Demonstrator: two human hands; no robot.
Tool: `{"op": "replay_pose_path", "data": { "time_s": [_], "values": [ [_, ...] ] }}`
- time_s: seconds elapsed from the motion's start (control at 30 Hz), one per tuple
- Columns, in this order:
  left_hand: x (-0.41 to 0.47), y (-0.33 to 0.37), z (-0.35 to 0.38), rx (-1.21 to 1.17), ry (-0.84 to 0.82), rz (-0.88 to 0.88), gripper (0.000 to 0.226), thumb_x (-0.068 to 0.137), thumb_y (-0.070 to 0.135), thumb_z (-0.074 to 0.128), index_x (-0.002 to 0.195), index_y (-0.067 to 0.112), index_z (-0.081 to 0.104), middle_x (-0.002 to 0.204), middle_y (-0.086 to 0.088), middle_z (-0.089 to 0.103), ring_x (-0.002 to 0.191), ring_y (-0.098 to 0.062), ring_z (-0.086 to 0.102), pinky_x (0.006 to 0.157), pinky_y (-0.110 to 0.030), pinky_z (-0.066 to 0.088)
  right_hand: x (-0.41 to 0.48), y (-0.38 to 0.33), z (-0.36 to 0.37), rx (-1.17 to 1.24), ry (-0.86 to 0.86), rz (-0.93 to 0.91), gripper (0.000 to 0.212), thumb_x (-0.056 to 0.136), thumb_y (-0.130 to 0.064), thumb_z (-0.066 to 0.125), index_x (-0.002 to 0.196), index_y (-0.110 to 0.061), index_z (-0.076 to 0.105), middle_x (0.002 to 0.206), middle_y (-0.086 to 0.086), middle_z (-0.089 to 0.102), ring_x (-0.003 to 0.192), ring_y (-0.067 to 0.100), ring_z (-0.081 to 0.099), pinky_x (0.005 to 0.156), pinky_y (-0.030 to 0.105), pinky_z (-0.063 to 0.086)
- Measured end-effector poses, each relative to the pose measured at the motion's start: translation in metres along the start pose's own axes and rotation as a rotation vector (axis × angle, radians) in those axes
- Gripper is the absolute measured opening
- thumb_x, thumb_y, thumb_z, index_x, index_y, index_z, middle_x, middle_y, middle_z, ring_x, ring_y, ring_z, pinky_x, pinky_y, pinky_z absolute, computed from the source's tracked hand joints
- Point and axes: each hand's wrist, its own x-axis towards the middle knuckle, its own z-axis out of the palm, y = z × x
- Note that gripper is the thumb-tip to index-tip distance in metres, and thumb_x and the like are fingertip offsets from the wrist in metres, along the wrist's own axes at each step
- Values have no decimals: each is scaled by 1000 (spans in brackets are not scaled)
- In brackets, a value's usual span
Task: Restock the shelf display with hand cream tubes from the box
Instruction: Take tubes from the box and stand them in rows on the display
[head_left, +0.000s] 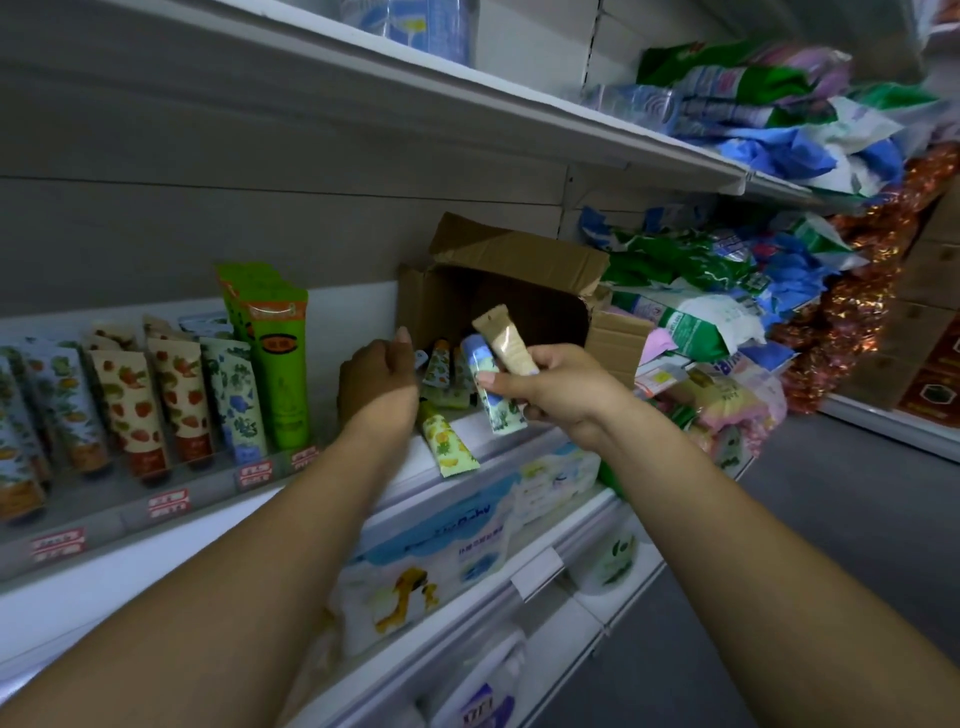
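Nearest me, below the shelf edge, lies one wipes pack (431, 545) with blue print. Above it my two hands reach forward. My right hand (561, 395) pinches two tubes together between thumb and fingers: one beige tube (506, 340) pointing up and one blue-capped tube (493, 387) with a leafy print, both held in the air in front of the box mouth. My left hand (376, 384) is at the box's left edge with the thumb raised. Its fingers are hidden behind the back of the hand, so I cannot tell whether they hold anything.

Just past my wrists, one lemon-print tube (448, 441) lies flat on the shelf (337, 317). Behind it the cardboard box (498, 291) rests on its side, flaps open toward me, with at least two more printed tubes showing in its mouth.

To the left, tubes stand cap down in files: two strawberry tubes (130, 410) in front, one blue-flower tube (236, 400), then a file of taller green tubes (278, 374). Four red price labels (169, 503) line the edge. Farthest right, plastic bags (727, 322) are heaped.
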Motion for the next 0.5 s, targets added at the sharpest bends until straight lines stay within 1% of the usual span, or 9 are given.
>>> {"op": "replay_pose_path", "data": {
  "time_s": [0.07,0.1,0.13,0.17,0.23,0.3,0.33,0.4,0.5],
  "values": [
    [-12,13,-7,-57,-24,2,44,107,43,42,95,7,66,100,-18,67,94,-34,61,79,-36,45,-9,-10,0,116,21,-30,31,79,-20,85,104,-5,73,72,0,65,59,8,48,52,23,38],
    [-20,21,-11,-111,-38,-27,42,107,42,44,98,7,66,99,-14,66,94,-33,61,79,-35,43,-17,-13,0,187,20,-38,28,81,-18,83,103,-5,72,67,-3,64,55,7,46,51,22,37],
    [-31,29,-17,-196,-55,-78,42,107,43,44,103,9,68,99,-10,66,95,-31,61,81,-34,43,-26,-16,1,258,15,-39,25,83,-17,81,103,-6,72,62,-6,63,53,6,45,51,21,37],
    [-43,36,-24,-288,-84,-136,44,106,47,44,108,12,69,101,-6,67,95,-26,63,83,-33,44,-37,-17,3,320,10,-37,24,84,-16,79,104,-6,71,59,-8,63,52,5,44,51,20,36],
    [-72,45,-43,-439,-221,-216,49,104,55,43,116,15,69,108,1,71,100,-17,67,93,-34,48,-64,-18,11,380,-6,-42,24,86,-17,78,106,-6,72,61,-8,64,53,4,45,52,19,36],
    [-101,45,-60,-626,-372,-268,53,103,56,43,121,13,70,115,-2,75,110,-16,71,104,-40,51,-91,-16,23,387,-45,-67,27,84,-19,78,107,-7,73,69,-6,66,57,3,49,52,18,36],
    [-117,41,-71,-720,-409,-309,55,104,55,42,124,11,69,117,-4,76,113,-17,71,108,-42,49,-105,-12,31,380,-69,-74,28,83,-21,79,107,-8,73,72,-5,67,58,2,52,51,17,37],
    [-143,33,-89,-868,-410,-402,59,104,54,40,126,7,67,119,-9,75,117,-21,69,113,-44,46,-130,-7,44,348,-91,-86,29,80,-22,81,105,-11,74,77,-3,71,60,2,58,51,16,39],
    [-174,18,-116,-966,-346,-489,61,103,54,42,127,3,65,121,-12,74,117,-22,69,114,-43,44,-157,-2,62,323,-90,-71,24,79,-18,82,101,-10,75,76,-2,73,60,1,62,49,13,42]
  ]
}}
